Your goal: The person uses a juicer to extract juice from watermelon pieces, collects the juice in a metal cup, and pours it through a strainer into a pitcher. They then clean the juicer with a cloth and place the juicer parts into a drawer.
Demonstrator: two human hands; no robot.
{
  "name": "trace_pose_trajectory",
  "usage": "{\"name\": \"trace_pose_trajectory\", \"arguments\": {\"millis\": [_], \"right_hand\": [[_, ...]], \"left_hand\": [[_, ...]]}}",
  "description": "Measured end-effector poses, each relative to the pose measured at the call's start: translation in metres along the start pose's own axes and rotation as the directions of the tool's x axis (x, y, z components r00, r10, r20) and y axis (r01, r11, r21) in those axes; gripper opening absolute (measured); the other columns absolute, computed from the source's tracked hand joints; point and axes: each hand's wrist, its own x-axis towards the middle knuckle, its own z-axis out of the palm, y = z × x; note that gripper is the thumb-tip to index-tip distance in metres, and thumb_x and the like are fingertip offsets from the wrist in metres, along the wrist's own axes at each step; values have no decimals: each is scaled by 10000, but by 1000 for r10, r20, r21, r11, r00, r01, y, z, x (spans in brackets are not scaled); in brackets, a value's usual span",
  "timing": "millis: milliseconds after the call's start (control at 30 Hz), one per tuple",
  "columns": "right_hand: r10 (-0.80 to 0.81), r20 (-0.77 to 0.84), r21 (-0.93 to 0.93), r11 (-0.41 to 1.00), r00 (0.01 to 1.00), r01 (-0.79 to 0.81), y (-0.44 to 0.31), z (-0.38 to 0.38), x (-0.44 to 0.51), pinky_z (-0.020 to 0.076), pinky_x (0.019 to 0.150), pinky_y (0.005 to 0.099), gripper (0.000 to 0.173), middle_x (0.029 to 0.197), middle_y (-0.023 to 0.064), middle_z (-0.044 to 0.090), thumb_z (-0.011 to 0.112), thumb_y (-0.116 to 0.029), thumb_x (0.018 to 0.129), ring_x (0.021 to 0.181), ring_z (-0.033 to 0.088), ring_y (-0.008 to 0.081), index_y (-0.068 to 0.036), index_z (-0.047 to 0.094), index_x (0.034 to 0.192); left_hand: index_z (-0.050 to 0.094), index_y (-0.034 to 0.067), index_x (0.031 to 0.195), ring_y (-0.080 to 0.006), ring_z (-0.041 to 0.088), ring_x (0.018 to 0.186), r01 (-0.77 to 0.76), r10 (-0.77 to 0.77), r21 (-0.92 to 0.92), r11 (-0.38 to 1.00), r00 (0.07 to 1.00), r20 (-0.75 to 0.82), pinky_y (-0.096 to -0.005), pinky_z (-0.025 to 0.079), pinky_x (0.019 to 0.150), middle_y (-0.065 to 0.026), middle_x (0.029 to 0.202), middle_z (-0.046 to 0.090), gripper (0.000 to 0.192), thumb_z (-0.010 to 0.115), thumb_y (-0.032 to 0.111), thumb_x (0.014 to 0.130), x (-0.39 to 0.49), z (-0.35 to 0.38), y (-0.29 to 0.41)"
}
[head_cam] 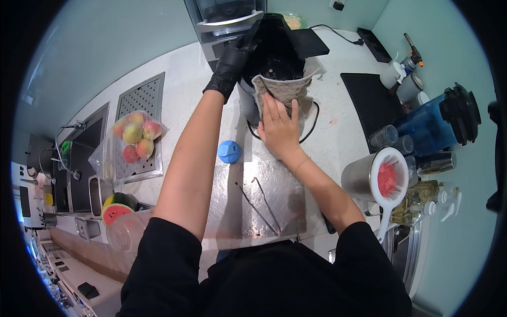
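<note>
A countertop appliance, apparently a blender base with a black hood (pixel 273 39), stands before me; a small drive spindle (pixel 270 73) shows inside it. My left hand (pixel 233 59), in a black glove, is at the left side of the hood and seems to grip its edge, though the fingers are partly lost against the black. My right hand (pixel 279 123) is bare and lies flat, pressing a grey-brown cloth (pixel 287 93) against the appliance's front. The cloth hangs over the front rim. Nearer me, a blue cap (pixel 229 151) sits on the counter, behind metal tongs (pixel 259 206) on a steel plate (pixel 291 190).
At left, bagged fruit (pixel 136 134) lies on a perforated drain tray (pixel 140 93), near a cut watermelon (pixel 115 212) and a sink (pixel 85 158). At right stand a steel container with a strainer of red pulp (pixel 387 178), a blue-tinted jug (pixel 429 123) and a black mat (pixel 370 103).
</note>
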Motion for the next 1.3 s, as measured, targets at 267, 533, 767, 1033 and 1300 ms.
{"name": "trace_pose_trajectory", "arguments": {"millis": [267,533,767,1033,1300], "right_hand": [[-97,181,-39,994,979,105,10,-40,38,149,1094,603,585,1169,98,556,694,-266,688,1114,494,193,30,560,1175],[-91,-30,32,995,995,92,-9,-28,-4,249,1098,494,346,1151,119,575,529,-122,777,1130,498,246,15,606,1086],[-353,203,-65,926,914,372,-24,41,4,198,1138,378,457,1356,159,463,467,-188,827,1292,390,246,57,532,1208],[-362,247,230,923,899,308,0,97,-84,197,1129,426,420,1265,168,537,505,-231,850,1297,385,262,-6,585,1195],[138,-256,476,879,957,1,37,33,9,148,1088,585,663,1382,204,369,572,-504,813,1299,314,411,-74,479,1309]], "left_hand": [[607,41,1186,-159,593,894,66,-64,-34,997,996,64,-299,462,825,-86,1025,670,399,653,270,862,-9,2,24],[576,31,1232,-182,581,986,23,-22,-31,999,999,38,-311,436,891,-135,1100,650,444,644,275,866,-8,0,18],[585,7,1206,-199,587,1001,28,-25,-84,996,999,40,-317,434,893,-146,1089,655,418,632,258,875,-8,3,22],[592,17,1199,-192,593,982,69,-68,-25,997,997,41,-316,446,876,-121,1090,652,406,647,243,866,-2,6,11],[576,29,1227,-205,592,1020,54,-54,-16,998,998,22,-320,432,909,-121,1120,649,434,644,254,862,-4,-1,10]]}}
